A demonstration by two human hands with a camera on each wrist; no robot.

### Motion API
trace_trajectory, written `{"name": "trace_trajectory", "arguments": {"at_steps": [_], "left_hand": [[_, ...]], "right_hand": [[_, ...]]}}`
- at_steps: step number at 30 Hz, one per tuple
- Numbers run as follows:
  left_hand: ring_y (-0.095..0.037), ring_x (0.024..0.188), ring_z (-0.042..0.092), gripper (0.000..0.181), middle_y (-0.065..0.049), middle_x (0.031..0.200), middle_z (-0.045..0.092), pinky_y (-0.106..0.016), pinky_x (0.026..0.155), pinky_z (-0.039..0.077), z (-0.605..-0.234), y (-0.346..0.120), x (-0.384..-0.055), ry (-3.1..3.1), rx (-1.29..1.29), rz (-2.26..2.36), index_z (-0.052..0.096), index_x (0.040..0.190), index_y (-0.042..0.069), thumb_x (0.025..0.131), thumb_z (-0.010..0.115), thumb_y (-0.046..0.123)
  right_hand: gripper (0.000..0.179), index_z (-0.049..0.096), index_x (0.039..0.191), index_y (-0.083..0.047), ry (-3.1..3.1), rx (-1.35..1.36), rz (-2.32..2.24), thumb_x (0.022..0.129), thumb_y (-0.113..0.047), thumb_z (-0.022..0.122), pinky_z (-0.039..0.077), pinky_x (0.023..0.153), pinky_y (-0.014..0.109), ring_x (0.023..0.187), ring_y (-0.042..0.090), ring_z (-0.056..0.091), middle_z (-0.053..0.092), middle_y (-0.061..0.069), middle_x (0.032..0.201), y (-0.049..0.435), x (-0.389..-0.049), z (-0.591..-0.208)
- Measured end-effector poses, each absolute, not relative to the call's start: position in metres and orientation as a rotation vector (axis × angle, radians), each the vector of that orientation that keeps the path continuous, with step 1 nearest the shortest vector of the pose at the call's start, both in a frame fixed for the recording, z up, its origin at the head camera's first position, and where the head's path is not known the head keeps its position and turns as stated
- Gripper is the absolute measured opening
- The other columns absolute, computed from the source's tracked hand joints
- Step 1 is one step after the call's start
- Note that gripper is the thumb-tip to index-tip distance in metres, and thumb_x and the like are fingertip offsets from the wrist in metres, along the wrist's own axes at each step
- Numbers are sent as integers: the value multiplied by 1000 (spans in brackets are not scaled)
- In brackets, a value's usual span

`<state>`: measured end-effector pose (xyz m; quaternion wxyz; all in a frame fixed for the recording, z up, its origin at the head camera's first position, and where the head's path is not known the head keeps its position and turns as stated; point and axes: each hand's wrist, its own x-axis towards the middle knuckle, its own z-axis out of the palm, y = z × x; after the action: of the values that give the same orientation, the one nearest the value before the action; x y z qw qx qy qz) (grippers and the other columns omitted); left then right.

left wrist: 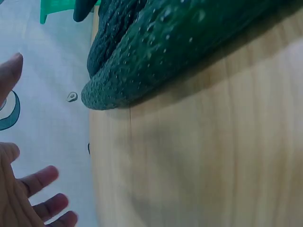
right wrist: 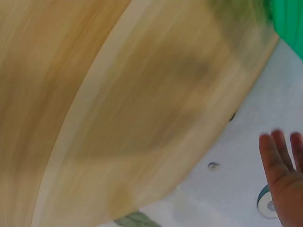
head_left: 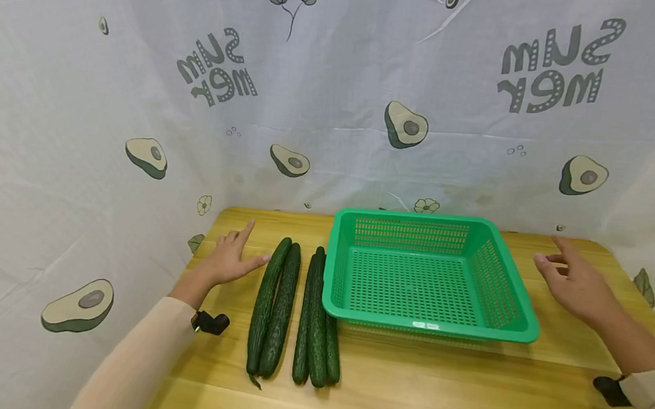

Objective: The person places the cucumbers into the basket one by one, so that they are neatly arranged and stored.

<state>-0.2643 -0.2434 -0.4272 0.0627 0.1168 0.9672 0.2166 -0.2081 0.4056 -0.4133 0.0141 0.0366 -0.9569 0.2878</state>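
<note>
Two dark green cucumbers (head_left: 273, 308) lie side by side on the left of the table, stems towards the near edge. Close to their right are three thinner cucumbers (head_left: 316, 328), whose far ends reach the basket's left side. My left hand (head_left: 228, 261) hovers just left of the first pair, fingers spread and the thumb near the outer cucumber (left wrist: 156, 52). To the right of the green plastic basket (head_left: 414, 285), my right hand (head_left: 577, 281) is held over the table with nothing in its fingers. The basket has slotted walls and holds nothing.
The wooden table (head_left: 433, 399) has its far edge against a hanging white cloth (head_left: 339, 87) printed with avocados and lettering. The same cloth stands along the left and right sides. A small black camera sits on each wrist.
</note>
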Motion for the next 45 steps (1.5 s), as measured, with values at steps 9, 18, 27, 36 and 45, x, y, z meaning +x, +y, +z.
{"name": "trace_trajectory", "arguments": {"at_steps": [9, 18, 27, 36, 45], "left_hand": [[-22, 69, 61, 104, -13, 104, 66, -35, 62, 48, -448, -240, -239, 2705, 273, 905, -4, 166, 12, 98, 62, 54], [-16, 56, 51, 106, -2, 71, 63, -31, 56, 43, -465, -230, -214, 2626, 249, 946, 6, 166, 11, 93, 72, 51], [-17, 58, 56, 105, -5, 77, 60, -32, 56, 48, -472, -229, -205, 2600, 238, 1047, 10, 166, 8, 92, 76, 43], [-16, 58, 50, 92, -6, 80, 63, -33, 59, 44, -470, -238, -205, 2735, 243, 981, 11, 164, 1, 97, 68, 25], [-26, 80, 62, 103, -18, 94, 62, -46, 73, 52, -470, -245, -190, 2848, 178, 789, 11, 163, -2, 91, 76, 35]], "right_hand": [[76, -14, 161, 1, -3060, 105, 1218, 112, -43, 23, 59, 75, 50, 110, 58, 59, 36, 55, 137, 372, -208, -415], [77, -10, 163, -4, -3019, 75, 1368, 112, -43, 32, 58, 65, 42, 90, 36, 70, 40, 53, 136, 353, -206, -426], [72, -5, 164, -7, -2975, -37, 1410, 112, -38, 33, 58, 60, 42, 77, 25, 70, 44, 50, 134, 348, -195, -430], [71, -3, 164, -5, -2991, -52, 1323, 112, -38, 32, 57, 60, 41, 82, 28, 70, 43, 51, 135, 344, -190, -431], [70, -3, 164, -4, -2997, -46, 1284, 112, -37, 32, 56, 60, 41, 85, 31, 70, 42, 52, 136, 343, -188, -431]]}}
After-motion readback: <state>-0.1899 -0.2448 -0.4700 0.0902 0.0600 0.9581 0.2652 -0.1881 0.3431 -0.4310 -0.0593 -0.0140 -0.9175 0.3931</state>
